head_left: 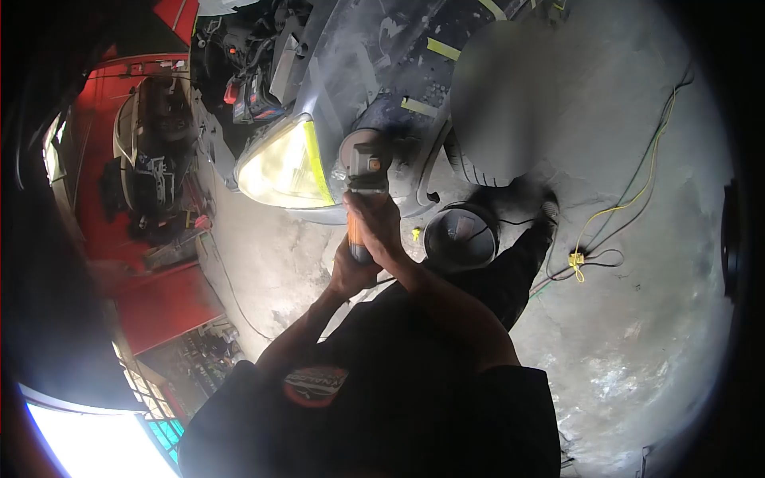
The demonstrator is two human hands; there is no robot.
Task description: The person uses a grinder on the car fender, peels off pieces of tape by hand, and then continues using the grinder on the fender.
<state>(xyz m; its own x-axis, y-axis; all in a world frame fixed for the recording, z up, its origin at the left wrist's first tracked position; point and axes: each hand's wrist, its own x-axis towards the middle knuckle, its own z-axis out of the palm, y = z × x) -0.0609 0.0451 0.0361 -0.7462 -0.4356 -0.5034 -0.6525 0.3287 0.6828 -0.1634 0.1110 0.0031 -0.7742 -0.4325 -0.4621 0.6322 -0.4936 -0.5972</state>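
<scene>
Both my hands are wrapped around an angle grinder with an orange body and a grey head. My right hand grips it just behind the head, and my left hand closes around the rear of the body. The round, pinkish disc is at the dark, scuffed fender of a car; whether it touches is hard to make out. Left of the disc is the headlight, edged with yellow tape. More tape strips stick to the body panel.
A dark bucket stands on the floor by my leg, below the wheel. Yellow and dark cords run across the concrete at right, with a yellow outlet block. The engine bay lies exposed; a red panel is at left.
</scene>
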